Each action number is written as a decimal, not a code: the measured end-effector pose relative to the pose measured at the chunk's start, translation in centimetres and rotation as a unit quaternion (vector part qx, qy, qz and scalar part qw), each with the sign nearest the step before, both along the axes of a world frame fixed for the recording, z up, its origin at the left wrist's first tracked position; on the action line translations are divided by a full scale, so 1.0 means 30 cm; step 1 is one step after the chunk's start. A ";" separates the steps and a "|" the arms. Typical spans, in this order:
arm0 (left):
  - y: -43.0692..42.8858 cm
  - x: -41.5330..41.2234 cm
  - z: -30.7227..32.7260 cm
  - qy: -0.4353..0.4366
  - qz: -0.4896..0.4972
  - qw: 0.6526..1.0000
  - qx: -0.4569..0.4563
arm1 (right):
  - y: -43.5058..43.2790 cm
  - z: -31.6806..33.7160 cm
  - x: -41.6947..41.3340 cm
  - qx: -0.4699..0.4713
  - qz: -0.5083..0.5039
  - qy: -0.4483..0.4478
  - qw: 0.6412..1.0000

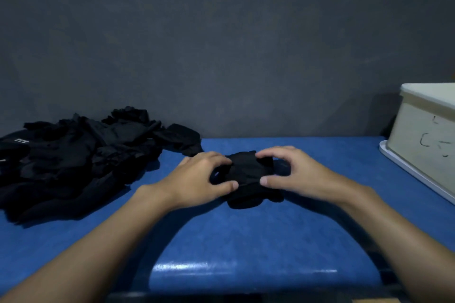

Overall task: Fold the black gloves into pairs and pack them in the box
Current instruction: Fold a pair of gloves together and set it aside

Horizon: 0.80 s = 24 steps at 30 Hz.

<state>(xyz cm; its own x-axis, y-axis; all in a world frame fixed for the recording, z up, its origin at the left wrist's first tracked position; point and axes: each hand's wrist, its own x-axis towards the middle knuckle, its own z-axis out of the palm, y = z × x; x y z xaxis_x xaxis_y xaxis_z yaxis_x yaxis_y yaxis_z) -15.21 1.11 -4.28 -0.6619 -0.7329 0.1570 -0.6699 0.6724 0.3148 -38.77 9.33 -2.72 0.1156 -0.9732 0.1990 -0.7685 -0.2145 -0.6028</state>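
Head view — I see left hand (202, 177) and right hand (293, 172) pinching the glove bundle (248, 177) between them; probably one pair, too dark.

I see a dim room from here: a dark grey wall (221, 32) behind a blue table (246, 241), with glare along the table's near edge.

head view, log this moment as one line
step: folding | left hand: grips glove bundle | right hand: grips glove bundle | glove pile: left, unfolded | box: far right, inside unseen
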 end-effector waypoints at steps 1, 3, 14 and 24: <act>0.010 -0.001 0.001 -0.029 0.002 1.000 -0.004 | -0.001 -0.015 -0.003 0.034 0.006 0.026 0.999; 0.023 -0.001 0.001 -0.035 0.002 0.999 -0.005 | 0.000 -0.032 -0.008 0.074 0.015 0.071 0.995; 0.092 0.020 0.019 -0.034 -0.025 0.999 0.005 | 0.043 -0.014 -0.017 0.034 0.000 0.037 0.999; 0.080 0.004 -0.006 -0.092 -0.014 0.996 0.002 | 0.006 -0.041 0.012 0.078 -0.010 0.079 0.994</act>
<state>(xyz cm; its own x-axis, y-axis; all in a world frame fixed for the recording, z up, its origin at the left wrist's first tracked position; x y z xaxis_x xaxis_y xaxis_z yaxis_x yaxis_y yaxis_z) -15.09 3.51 -4.47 -0.6997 -0.7139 0.0282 -0.6972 0.6909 0.1916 -38.42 9.50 -3.95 0.1133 -0.9932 0.0266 -0.8599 -0.1114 -0.4981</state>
